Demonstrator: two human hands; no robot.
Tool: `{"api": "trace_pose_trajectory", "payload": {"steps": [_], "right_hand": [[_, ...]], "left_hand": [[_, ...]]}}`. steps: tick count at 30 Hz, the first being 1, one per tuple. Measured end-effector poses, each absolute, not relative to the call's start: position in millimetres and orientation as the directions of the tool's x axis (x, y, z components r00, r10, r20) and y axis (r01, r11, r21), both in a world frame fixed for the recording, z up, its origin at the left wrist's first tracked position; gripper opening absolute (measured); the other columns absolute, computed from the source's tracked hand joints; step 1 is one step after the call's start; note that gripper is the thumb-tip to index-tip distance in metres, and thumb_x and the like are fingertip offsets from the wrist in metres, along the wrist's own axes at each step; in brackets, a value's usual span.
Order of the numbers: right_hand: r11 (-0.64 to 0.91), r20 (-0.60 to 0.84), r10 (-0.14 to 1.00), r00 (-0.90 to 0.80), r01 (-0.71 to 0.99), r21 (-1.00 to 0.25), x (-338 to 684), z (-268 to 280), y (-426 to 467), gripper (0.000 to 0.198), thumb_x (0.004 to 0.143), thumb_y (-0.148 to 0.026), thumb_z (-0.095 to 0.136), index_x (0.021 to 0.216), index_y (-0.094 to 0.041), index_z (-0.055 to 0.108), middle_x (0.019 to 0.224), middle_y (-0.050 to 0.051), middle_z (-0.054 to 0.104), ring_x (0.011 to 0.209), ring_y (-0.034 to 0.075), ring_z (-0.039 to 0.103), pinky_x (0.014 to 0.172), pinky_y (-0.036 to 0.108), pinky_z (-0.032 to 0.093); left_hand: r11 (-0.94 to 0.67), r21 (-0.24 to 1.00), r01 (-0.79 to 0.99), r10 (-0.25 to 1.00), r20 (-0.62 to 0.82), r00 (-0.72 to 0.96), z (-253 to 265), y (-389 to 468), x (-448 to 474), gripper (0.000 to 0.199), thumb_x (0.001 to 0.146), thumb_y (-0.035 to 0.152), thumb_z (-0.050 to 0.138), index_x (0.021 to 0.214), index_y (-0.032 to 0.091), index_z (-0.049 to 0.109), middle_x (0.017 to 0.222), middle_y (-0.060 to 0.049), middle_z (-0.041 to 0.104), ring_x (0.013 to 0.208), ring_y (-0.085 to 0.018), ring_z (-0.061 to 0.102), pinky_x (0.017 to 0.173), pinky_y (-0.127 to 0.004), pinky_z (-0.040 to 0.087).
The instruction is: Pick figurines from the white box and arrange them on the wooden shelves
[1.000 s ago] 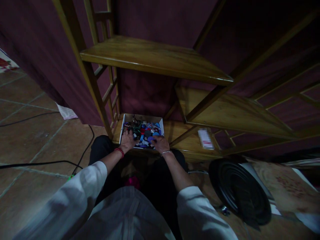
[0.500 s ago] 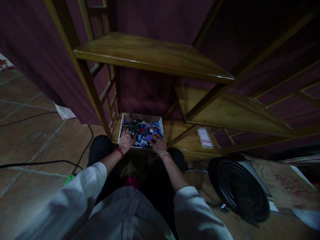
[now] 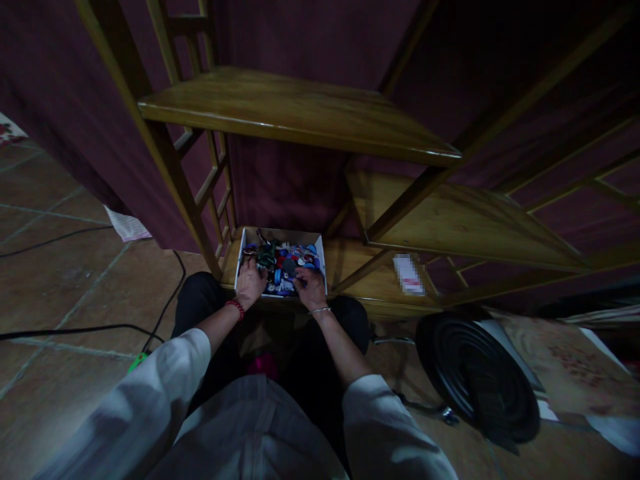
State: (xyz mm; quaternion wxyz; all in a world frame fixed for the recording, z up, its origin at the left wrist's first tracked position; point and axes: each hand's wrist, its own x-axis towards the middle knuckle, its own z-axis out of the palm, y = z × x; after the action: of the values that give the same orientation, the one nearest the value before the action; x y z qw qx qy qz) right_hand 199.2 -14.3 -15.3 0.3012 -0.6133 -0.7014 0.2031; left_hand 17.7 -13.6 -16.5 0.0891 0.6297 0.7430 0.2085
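Wood shelf is set across centre and right, boards stepped at different heights, lattice fitted at its left side. Backed by maroon cloth, which is also draped down the upper left. Floor at left is laid in brown tiles, pale joints. Room dimly lit; glints caught on the upper board's front edge.

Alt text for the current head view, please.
A person's left hand and right hand reach into a shallow white box of small, mixed-color objects on a low wooden shelf. A red bracelet circles the left wrist.
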Motion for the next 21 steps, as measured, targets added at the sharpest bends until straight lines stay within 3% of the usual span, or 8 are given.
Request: {"api": "trace_pose_trajectory", "payload": {"steps": [5,11,17,21], "right_hand": [[0.055,0.096,0.995,0.001,0.81,-0.584,198,-19,-13,0.033,0.077,-0.028,0.052,0.108,-0.017,0.058,0.1,0.008,0.063,0.095,0.021,0.056,0.086,0.034,0.041],[0.09,0.052,0.996,-0.073,0.862,-0.499,195,-16,-12,0.036,0.08,-0.032,0.05,0.115,-0.024,0.054,0.109,0.005,0.062,0.103,0.02,0.053,0.097,0.038,0.033],[0.271,0.137,0.961,-0.238,0.737,-0.619,191,-15,-10,0.033,0.078,-0.022,0.05,0.11,-0.023,0.057,0.113,0.004,0.059,0.108,0.017,0.05,0.097,0.035,0.036],[0.295,0.139,0.95,-0.279,0.659,-0.691,188,-16,-11,0.026,0.077,-0.02,0.05,0.101,-0.023,0.061,0.112,0.004,0.057,0.103,0.016,0.053,0.092,0.033,0.042]], "left_hand": [[0.127,0.413,0.902,0.973,0.125,-0.195,-16,-14,18,0.04,0.081,0.034,0.043,0.113,0.009,0.045,0.103,-0.016,0.056,0.103,-0.026,0.052,0.086,-0.035,0.043],[0.123,0.413,0.903,0.975,0.118,-0.187,-12,-15,20,0.038,0.081,0.032,0.042,0.112,0.01,0.045,0.105,-0.015,0.055,0.101,-0.025,0.053,0.085,-0.034,0.044],[0.137,0.411,0.901,0.976,0.096,-0.193,-11,-16,20,0.039,0.081,0.033,0.042,0.112,0.01,0.045,0.106,-0.015,0.055,0.104,-0.026,0.051,0.087,-0.035,0.043],[0.151,0.407,0.901,0.976,0.081,-0.2,-12,-15,20,0.043,0.081,0.034,0.042,0.116,0.009,0.042,0.106,-0.015,0.055,0.103,-0.026,0.052,0.087,-0.034,0.043]]}}
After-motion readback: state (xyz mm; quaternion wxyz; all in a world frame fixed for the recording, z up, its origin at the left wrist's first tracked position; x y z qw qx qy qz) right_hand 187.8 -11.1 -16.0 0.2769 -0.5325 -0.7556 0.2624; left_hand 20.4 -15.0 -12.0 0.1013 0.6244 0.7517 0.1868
